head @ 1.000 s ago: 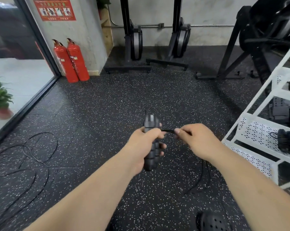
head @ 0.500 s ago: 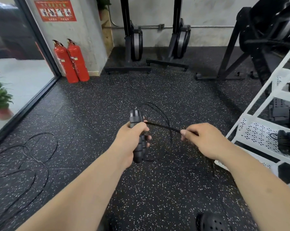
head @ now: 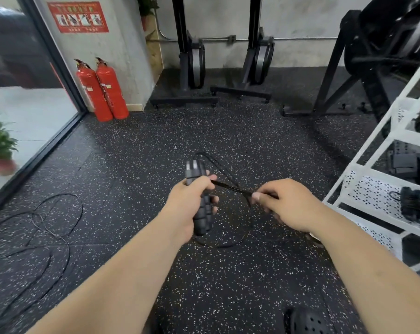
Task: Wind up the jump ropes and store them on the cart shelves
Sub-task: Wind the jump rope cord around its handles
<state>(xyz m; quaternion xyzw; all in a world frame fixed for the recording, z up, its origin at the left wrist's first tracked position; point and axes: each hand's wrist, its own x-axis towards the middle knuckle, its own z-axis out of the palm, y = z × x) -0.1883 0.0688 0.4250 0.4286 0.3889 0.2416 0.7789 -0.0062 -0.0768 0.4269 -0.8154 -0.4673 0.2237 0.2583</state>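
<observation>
Black foam jump-rope handles [head: 199, 201] stand upright in the left hand [head: 183, 209], its fingers [head: 214, 204] curled tight round them. The right hand [head: 286, 206] pinches the cord [head: 228, 186], taut between both hands, loops above and below. On the speckled rubber floor [head: 156, 145] a loose rope [head: 59, 227] lies left; a white cart [head: 363, 179] at right holds a wound rope [head: 412, 204]; red fire extinguishers [head: 103, 90] stand by the wall.

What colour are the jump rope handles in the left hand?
The handles are black, best seen in the head view.

The left hand [head: 185, 208] hides the handles' [head: 201, 222] middle; the right edge crops the cart [head: 368, 189].
</observation>
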